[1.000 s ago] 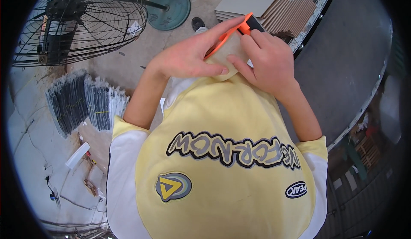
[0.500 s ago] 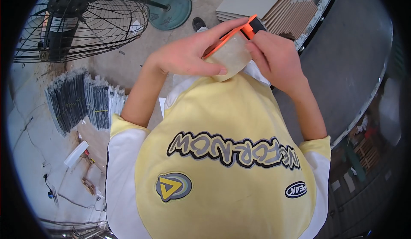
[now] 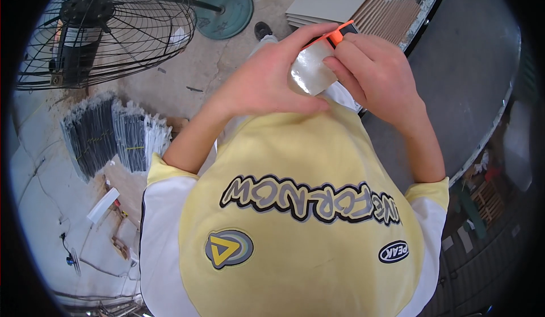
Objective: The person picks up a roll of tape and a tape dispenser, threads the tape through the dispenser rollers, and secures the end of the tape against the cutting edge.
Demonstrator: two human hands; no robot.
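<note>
In front of my chest, both hands hold up a tape dispenser with an orange and black frame (image 3: 339, 34) and a wide roll of clear, shiny tape (image 3: 313, 69). My left hand (image 3: 264, 81) is wrapped round the roll from the left, fingers over its far side and thumb along its near edge. From the right, my right hand (image 3: 381, 74) closes with curled fingers at the orange end, its thumb by the roll. Whether those fingers also pinch a loose tape end is hidden.
A dark table (image 3: 460, 73) curves along my right. Flat boards (image 3: 335, 4) are stacked beyond my hands. A caged fan (image 3: 96, 33) with a round green base (image 3: 224, 11) stands at the far left. Bundled grey sheets (image 3: 102, 135) lean by the left wall.
The roll has turned and now catches a bright glare. My left hand has shifted over it, with the thumb farther right. My right hand has moved slightly right with the orange end.
</note>
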